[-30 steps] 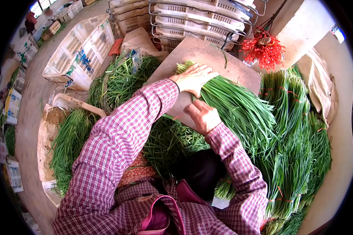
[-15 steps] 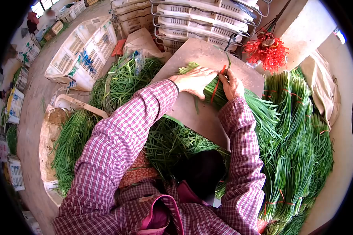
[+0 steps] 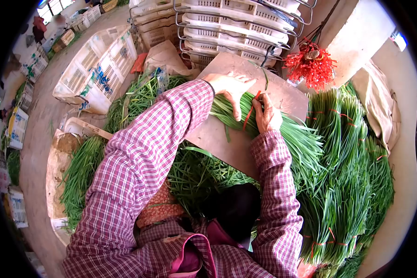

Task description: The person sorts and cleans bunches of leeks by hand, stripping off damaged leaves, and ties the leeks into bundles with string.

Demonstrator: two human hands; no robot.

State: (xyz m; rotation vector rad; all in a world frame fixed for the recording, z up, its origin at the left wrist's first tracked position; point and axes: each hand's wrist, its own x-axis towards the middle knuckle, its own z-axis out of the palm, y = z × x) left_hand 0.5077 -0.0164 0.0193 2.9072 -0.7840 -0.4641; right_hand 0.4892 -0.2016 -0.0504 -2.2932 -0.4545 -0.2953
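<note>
A bundle of garlic chives (image 3: 289, 132) lies across a flat board (image 3: 217, 139), its leaf tips pointing to the lower right. A red tie (image 3: 249, 117) runs around the bundle. My left hand (image 3: 229, 89) rests on the bundle's left part, fingers stretched out and thumb apart, pressing over the stems. Just right of it, my right hand (image 3: 268, 115) is closed, its thumb and fingers pinching the red tie at the top of the bundle. The stem ends are largely covered by my left hand.
Tied chive bundles (image 3: 343, 185) are piled at the right. Loose greens (image 3: 208, 169) lie below the board, more at the left. A bunch of red ties (image 3: 310, 65) hangs by the wall. Stacked white crates (image 3: 231, 23) stand behind; another crate (image 3: 97, 69) stands left.
My left hand has lifted its fingers and spread them wider, its thumb now along the stems. My right hand has shifted slightly down and left, still at the tie. The view has moved a little.
</note>
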